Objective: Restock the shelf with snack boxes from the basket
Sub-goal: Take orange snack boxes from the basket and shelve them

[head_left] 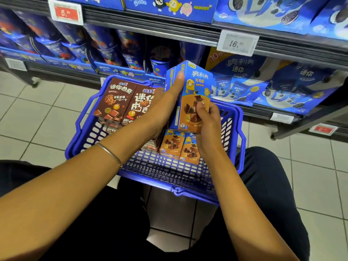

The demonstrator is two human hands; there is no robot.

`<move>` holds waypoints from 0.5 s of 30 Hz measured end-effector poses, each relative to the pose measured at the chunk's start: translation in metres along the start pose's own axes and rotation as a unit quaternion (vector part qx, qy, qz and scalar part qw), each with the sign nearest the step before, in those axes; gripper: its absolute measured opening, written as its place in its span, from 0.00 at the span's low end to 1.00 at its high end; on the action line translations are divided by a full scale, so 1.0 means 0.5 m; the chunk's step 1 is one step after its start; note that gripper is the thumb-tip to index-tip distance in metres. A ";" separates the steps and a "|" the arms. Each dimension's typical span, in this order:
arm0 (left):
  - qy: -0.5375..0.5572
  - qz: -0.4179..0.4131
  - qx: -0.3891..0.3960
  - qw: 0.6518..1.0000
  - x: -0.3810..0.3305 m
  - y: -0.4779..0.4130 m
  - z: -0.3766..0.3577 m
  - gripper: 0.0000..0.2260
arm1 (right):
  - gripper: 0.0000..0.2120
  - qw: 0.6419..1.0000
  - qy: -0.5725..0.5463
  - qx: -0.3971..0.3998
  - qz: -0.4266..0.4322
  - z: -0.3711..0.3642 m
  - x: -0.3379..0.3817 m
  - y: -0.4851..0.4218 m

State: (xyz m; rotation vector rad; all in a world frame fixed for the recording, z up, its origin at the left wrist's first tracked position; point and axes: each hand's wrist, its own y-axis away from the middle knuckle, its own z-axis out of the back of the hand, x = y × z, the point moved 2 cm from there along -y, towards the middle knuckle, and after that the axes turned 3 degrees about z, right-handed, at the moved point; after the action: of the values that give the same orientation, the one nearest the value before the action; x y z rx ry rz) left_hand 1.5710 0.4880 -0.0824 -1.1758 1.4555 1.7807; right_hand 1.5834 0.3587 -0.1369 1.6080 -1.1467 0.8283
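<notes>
"Snack boxes, where are they?"

"Centre of the frame, lifted just above the blue basket, in front of the shelf. Blue tops, orange lower fronts."

"How many?"

"Hard to say. At least two are pressed side by side. More could sit behind them, hidden."

"And the hands?"

"The left hand wraps the left side, thumb laid straight up the edge, its fingers out of sight behind the cardboard. The right hand curls its fingers onto the lower front. Both are clamped on the bundle, and its bottom edge disappears behind them."

"Which way do they point?"

"Upright. The long axis runs up and down the frame, top ends toward the shelf. The printed front is turned to the camera and slightly right."

"What lies in the basket?"

"Brown boxes at its upper-left corner, leaning with their tops toward the top of the frame. The left forearm covers whatever sits below them. Orange boxes lie under the held bundle, partly behind the right wrist."

"Anything unreadable?"

"The red price tag at upper left is blurred. The white tag at upper right reads 16-something. The top shelf's packs are cut off by the frame edge, and the back of the lower shelf is too dark to make out."
</notes>
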 end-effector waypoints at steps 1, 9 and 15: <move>-0.009 -0.015 -0.003 1.000 0.002 0.002 0.000 0.20 | 0.10 1.000 0.008 0.011 0.006 -0.002 0.003 0.002; 0.011 -0.033 -0.048 0.998 -0.001 0.006 0.014 0.34 | 0.22 0.999 -0.020 -0.004 -0.039 0.017 -0.021 -0.034; 0.014 -0.030 -0.037 0.999 -0.001 0.021 0.023 0.31 | 0.23 0.934 0.265 -0.039 -0.235 0.055 -0.214 -0.082</move>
State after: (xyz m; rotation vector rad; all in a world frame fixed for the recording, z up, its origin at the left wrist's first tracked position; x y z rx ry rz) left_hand 1.5594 0.4964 -0.0765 -1.2737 1.3661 1.7983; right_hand 1.5869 0.3679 -0.2541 1.3869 -0.3824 0.8100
